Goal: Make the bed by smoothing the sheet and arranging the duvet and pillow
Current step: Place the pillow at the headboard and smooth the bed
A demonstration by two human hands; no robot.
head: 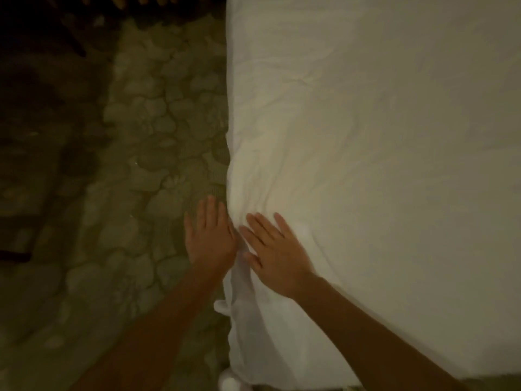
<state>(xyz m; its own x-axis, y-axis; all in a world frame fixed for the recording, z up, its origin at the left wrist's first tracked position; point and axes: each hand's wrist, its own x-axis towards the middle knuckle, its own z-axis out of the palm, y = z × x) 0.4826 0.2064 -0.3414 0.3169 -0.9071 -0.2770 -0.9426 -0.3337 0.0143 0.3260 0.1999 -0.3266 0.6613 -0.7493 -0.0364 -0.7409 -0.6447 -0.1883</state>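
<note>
A white sheet [380, 142] covers the bed on the right side of the head view, with wrinkles fanning out near its left edge. My right hand [275, 251] lies flat on the sheet close to that edge, fingers straight and spread. My left hand [210, 235] is beside the bed's left edge, fingers straight, its fingertips touching the sheet's side where the fabric bunches. Loose sheet fabric [239, 320] hangs down the bed's side below my hands. No duvet or pillow is in view.
A stone-patterned floor [135, 170] runs along the left of the bed. Dark furniture [56, 29] stands at the top left in shadow. The bed's near corner [366, 382] shows at the bottom.
</note>
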